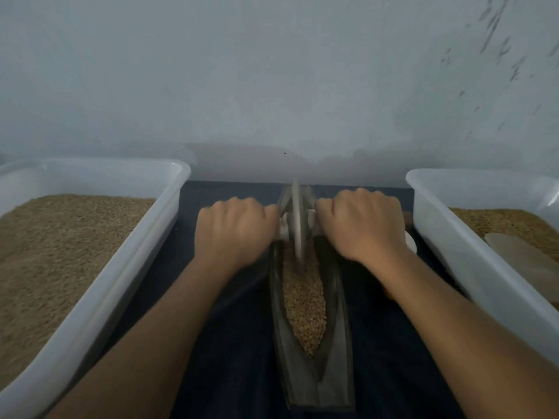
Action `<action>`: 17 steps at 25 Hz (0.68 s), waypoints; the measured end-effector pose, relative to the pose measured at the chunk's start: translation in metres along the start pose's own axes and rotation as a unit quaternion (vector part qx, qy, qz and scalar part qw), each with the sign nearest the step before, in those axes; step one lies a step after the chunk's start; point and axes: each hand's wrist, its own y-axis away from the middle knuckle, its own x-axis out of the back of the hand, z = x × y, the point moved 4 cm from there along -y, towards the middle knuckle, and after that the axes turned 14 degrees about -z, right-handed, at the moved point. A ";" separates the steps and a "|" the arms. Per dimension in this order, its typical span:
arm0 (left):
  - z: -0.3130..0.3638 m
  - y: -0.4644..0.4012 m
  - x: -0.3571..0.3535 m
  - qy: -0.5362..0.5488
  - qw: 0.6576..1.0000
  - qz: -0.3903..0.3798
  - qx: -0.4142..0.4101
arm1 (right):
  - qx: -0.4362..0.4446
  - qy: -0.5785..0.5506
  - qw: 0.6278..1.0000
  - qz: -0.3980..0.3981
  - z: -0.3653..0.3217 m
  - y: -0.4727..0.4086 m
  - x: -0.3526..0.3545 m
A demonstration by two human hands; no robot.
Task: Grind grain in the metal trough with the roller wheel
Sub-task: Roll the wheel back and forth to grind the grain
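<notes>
Thin disc roller wheel (297,220), narrow metal trough (338,352), granular grain (304,300)

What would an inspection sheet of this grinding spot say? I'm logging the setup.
Surface: dark cloth under everything.
Job's things: metal trough holds grain; roller wheel stands in its far half.
Clutter: left tub and right tub hold grain; a pale flat thing lies in the right one.
Hands: left hand and right hand grip the wheel's axle.
Cables: nothing seen.
Surroundings: pale wall behind.
</notes>
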 end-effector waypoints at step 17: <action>-0.008 -0.044 0.006 0.065 0.979 -0.191 -0.006 | 0.021 0.004 0.991 -0.135 0.014 -0.029 -0.014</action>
